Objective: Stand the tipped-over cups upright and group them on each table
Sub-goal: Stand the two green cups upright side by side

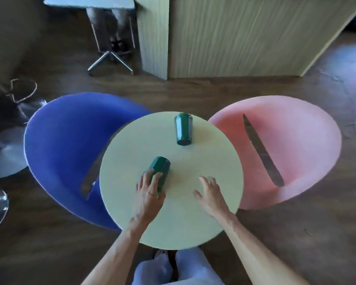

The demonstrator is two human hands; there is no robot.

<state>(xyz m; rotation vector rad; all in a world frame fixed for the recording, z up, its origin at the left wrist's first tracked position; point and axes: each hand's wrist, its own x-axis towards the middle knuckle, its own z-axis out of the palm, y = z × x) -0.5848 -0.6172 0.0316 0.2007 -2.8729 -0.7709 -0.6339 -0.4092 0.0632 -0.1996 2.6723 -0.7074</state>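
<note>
Two green cups on the round counter (173,219), and both look to be lying on their sides. The near cup (161,170) lies left of centre, and the left hand (149,195) is on it: fingers curled over its near end, thumb tucked against the side, so that grip is wrapped around the cup. The far cup (183,129) rests close to the far edge, well apart from both hands, one round end facing the camera. The right hand (211,194) hovers low over bare counter, fingers spread, pinching nothing.

Now the risks, as I read them. The near cup is a smooth cylinder on a smooth top; if the left hand tips it up from one end alone, it could roll out from under the fingers toward the blue chair (70,145) and off the edge. The picture is blurred, so I cannot tell which end of either cup is the mouth, and a wrong guess would stand it upside down. The far cup sits so near the rim that a clumsy reach could nudge it over the back, between the blue chair and the pink chair (296,153).

The count: two cups, none upright; one counter; two chairs drawn up to it, one blue, one pink; two hands, one busy, one free.
</note>
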